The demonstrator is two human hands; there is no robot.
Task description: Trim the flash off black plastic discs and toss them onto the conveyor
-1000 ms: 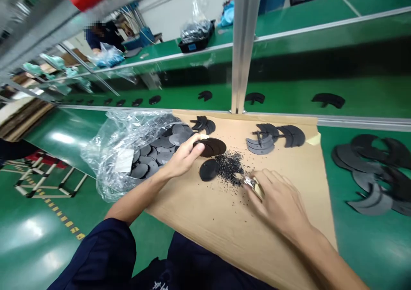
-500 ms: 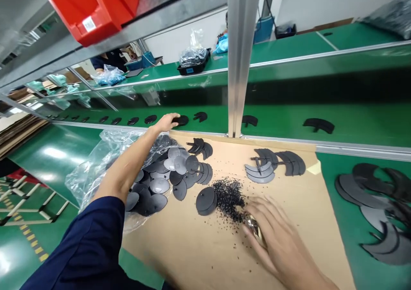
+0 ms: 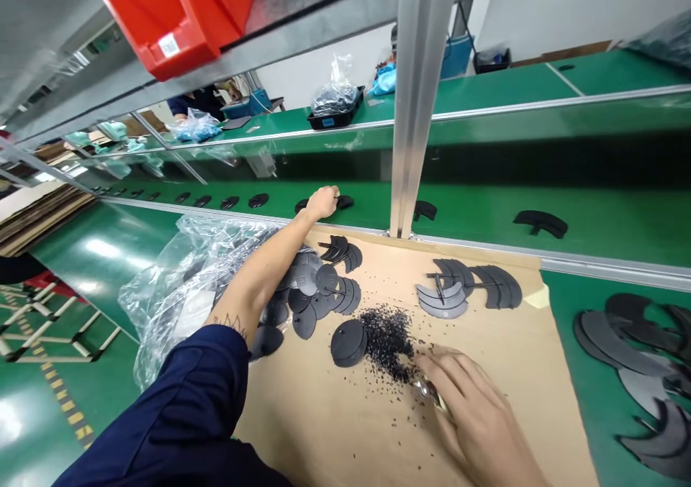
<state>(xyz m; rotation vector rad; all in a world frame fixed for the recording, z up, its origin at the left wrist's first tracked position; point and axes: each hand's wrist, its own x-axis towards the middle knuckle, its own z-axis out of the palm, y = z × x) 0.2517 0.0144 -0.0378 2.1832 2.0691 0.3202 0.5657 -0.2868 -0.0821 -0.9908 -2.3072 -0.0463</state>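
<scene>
My left hand (image 3: 324,201) reaches across to the green conveyor belt (image 3: 475,224), its fingers curled at a black curved plastic part (image 3: 345,202). Its fingertips partly cover that part. A dark oval piece (image 3: 301,205) lies just left of the hand. Over the brown paper (image 3: 302,415), my right hand (image 3: 472,408) is wrapped around small nippers (image 3: 426,388) with a shiny head; the palm hides most of them. Beside the tool spreads a heap of tiny black bits (image 3: 386,339), and a short stack of black oval discs (image 3: 348,342) touches its left side.
A plastic bag (image 3: 162,285) and loose dark discs lie under and around my left forearm. Curved black pieces (image 3: 497,285) rest on the paper, with more (image 3: 620,329) at right. A metal post (image 3: 413,113) rises before the belt; a red bin (image 3: 178,26) sits overhead.
My left hand has moved right along the belt, from an oval disc to the curved part. My right hand stays by the black bits with the nippers. The view has shifted slightly.
</scene>
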